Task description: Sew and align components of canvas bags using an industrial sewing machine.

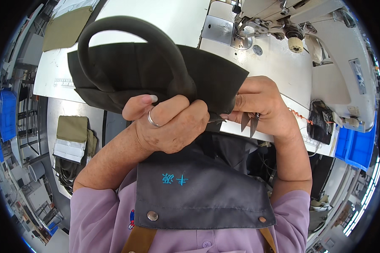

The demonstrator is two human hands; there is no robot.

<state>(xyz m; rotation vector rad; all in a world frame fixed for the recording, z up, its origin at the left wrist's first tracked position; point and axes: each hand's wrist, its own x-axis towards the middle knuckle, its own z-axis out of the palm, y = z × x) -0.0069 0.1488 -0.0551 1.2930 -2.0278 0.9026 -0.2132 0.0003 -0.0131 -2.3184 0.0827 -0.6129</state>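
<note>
A dark bag (213, 69) with a thick, rounded loop handle (150, 31) is held up in front of me, above the table's near edge. My left hand (169, 126), with a ring on one finger, is closed around the lower edge of the bag by the handle's base. At the bag's right end is my right hand (264, 101), its fingers curled and pinching near the bag's lower corner. Pointed blades of thread snips (250, 123) stick out below the right hand's fingers. The rest of the snips is hidden in that palm.
A white sewing machine (329, 80) stands at the right, its needle area beyond the bag. Olive fabric pieces (67, 27) lie at the far left, and another olive stack (74, 128) is nearer on the left. Blue bins (356, 145) sit at the right. An orange cord (300, 114) lies beside my right wrist.
</note>
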